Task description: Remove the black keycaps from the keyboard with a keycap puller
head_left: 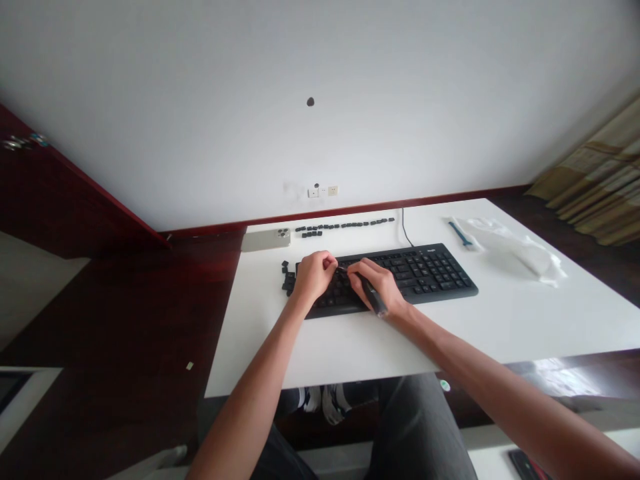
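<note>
A black keyboard (425, 270) lies on the white table, with both my hands over its left half. My right hand (377, 283) is closed round a screwdriver (373, 297) with a thick black handle; its thin shaft points left, low over the keys. Facing it, my left hand (316, 275) has thumb and index finger pinched at the shaft's tip; whether a small piece is between them is hidden. Loose black keycaps (289, 281) lie by the keyboard's left end. More keycaps (350, 225) form a long row behind it, with a short row in front of that.
A phone (267, 239) lies at the table's back left corner. On the right are a blue-handled brush (461, 233) and a crumpled white plastic bag (523, 250). The keyboard's cable (406, 227) runs off the back edge toward the wall.
</note>
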`<state>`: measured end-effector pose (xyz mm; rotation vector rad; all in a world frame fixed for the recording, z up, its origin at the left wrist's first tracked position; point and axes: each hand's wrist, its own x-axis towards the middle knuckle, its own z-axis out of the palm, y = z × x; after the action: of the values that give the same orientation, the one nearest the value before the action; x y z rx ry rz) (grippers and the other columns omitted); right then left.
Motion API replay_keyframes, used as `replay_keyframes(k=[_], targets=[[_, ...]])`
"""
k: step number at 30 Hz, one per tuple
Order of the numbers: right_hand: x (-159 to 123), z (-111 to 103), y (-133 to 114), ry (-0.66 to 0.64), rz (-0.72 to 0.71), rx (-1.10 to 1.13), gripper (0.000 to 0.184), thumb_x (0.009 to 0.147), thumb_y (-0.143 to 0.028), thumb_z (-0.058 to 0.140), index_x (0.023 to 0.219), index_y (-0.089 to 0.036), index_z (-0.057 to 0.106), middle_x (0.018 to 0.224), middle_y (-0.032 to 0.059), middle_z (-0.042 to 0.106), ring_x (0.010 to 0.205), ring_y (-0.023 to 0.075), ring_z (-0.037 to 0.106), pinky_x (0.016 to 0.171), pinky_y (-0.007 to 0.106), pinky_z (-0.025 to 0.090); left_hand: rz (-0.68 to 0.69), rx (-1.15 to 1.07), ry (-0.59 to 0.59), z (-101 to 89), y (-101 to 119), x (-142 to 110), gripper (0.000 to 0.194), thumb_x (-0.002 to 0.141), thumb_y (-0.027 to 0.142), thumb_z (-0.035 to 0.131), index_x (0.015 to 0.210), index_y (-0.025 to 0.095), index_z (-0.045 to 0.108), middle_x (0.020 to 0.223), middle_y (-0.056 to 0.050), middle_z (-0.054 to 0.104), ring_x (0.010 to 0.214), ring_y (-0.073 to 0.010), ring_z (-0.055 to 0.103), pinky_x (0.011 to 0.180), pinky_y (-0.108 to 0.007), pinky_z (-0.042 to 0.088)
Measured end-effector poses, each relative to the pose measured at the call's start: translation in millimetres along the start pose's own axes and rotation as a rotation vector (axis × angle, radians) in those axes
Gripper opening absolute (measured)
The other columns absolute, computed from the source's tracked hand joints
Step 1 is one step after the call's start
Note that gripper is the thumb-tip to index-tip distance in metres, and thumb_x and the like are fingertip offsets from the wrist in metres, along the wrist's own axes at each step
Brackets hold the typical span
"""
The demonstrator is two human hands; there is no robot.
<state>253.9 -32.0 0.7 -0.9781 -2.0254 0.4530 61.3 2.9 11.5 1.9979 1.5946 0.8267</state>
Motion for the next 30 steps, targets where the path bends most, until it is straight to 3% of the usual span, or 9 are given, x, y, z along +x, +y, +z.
replay_keyframes(k=[4,8,12,18,22,27,30], targets=[[5.8,-6.4,6.5,0.178,0.225,0.116,0.023,0.103,-0.037,0.05,0.096,-0.022,0.066,0.082,0.0024,0.064,0.074,0.0187,0.06,0.073,0.032,0.046,0.056,-0.024,0.012,-9.0,-4.7,-0.9,0.011,0.093,0.023,0.065,0.087,0.022,0.074,0.083,0.0,0.073,0.074,-0.0155,0.065,0.07,-0.027,0.046],[10.0,-11.8,11.5,0.281,0.384,0.164,0.025,0.102,-0.04,0.05,0.104,-0.023,0.068,0.073,-0.001,0.058,0.068,0.0178,0.054,0.068,0.031,0.041,0.168,-0.025,-0.104,-17.7,-5.4,-5.0,0.011,0.09,0.033,0.074,0.095,0.024,0.075,0.089,-0.001,0.071,0.074,-0.0154,0.062,0.07,-0.028,0.046],[11.6,-13.5,10.9,0.265,0.37,0.178,0.028,0.101,-0.042,0.051,0.108,-0.023,0.069,0.076,-0.0007,0.059,0.068,0.0174,0.053,0.069,0.031,0.041,0.226,-0.039,-0.196,-20.2,-3.4,-8.1,0.026,0.08,0.032,0.084,0.102,0.024,0.071,0.097,0.0,0.07,0.08,-0.0169,0.063,0.071,-0.028,0.049],[11.0,-14.1,10.9,0.226,0.356,0.196,0.032,0.102,-0.049,0.05,0.109,-0.024,0.068,0.067,-0.0031,0.05,0.06,0.0159,0.045,0.062,0.03,0.037,0.276,0.02,-0.224,-11.5,1.0,-9.2,0.017,0.082,0.023,0.081,0.096,0.024,0.071,0.097,0.0,0.073,0.089,-0.0203,0.066,0.081,-0.032,0.05],[11.3,-17.0,12.8,0.235,0.341,0.19,0.033,0.102,-0.05,0.05,0.108,-0.024,0.068,0.07,-0.0018,0.054,0.063,0.0167,0.048,0.063,0.031,0.038,0.263,0.009,-0.189,-12.3,-1.5,-4.9,0.015,0.089,0.022,0.075,0.103,0.026,0.073,0.098,0.0,0.075,0.089,-0.0193,0.068,0.083,-0.031,0.052],[12.5,-20.3,15.7,0.256,0.361,0.167,0.033,0.102,-0.051,0.049,0.108,-0.025,0.069,0.067,-0.0025,0.051,0.061,0.0169,0.047,0.062,0.031,0.037,0.253,0.234,-0.071,-25.8,-7.8,21.2,0.012,0.088,0.018,0.073,0.098,0.025,0.071,0.103,-0.001,0.076,0.1,-0.0232,0.067,0.088,-0.035,0.051],[13.0,-20.8,16.8,0.239,0.366,0.176,0.033,0.102,-0.051,0.049,0.107,-0.025,0.069,0.066,-0.0029,0.05,0.06,0.0165,0.046,0.062,0.031,0.037,0.223,0.361,-0.075,-29.2,-9.9,44.1,0.014,0.089,0.016,0.07,0.1,0.025,0.069,0.106,-0.002,0.076,0.099,-0.0229,0.068,0.09,-0.035,0.05]])
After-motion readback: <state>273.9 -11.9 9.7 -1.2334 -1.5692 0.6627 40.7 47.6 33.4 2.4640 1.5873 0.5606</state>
